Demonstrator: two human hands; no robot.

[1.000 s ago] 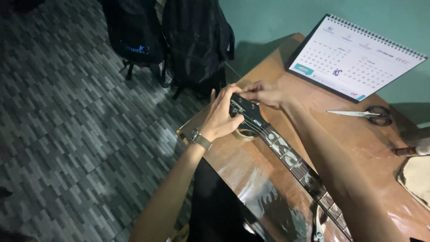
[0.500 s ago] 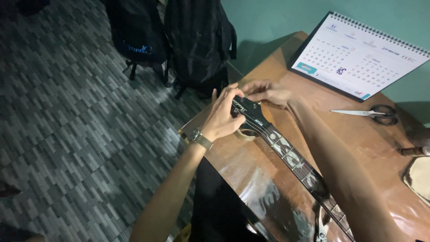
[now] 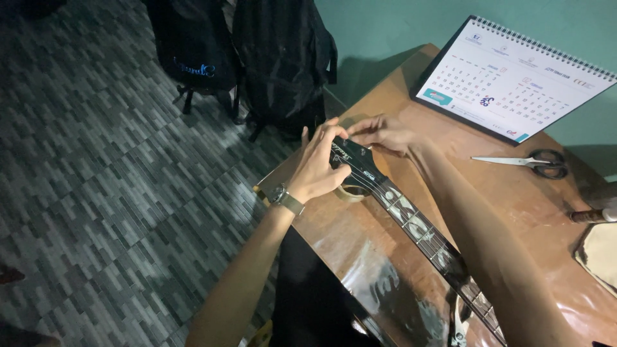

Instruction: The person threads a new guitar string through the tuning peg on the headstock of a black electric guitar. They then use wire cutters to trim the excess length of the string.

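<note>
A dark guitar lies across the brown table (image 3: 533,205), its neck (image 3: 418,225) with pale inlays running toward me and its black headstock (image 3: 353,160) at the table's left end. My left hand (image 3: 318,167), with a wristwatch, grips the headstock's near side. My right hand (image 3: 379,132) pinches something small at the headstock's far tip. A tape roll (image 3: 350,191) sits under the neck, partly hidden.
A desk calendar (image 3: 508,83) stands at the table's far edge against a teal wall. Scissors (image 3: 527,162) lie to the right of the neck. Two dark backpacks (image 3: 283,58) rest on the grey patterned floor (image 3: 103,167) beyond the table's left end.
Both hands stay on the headstock with only slight finger shifts; the view has moved a little.
</note>
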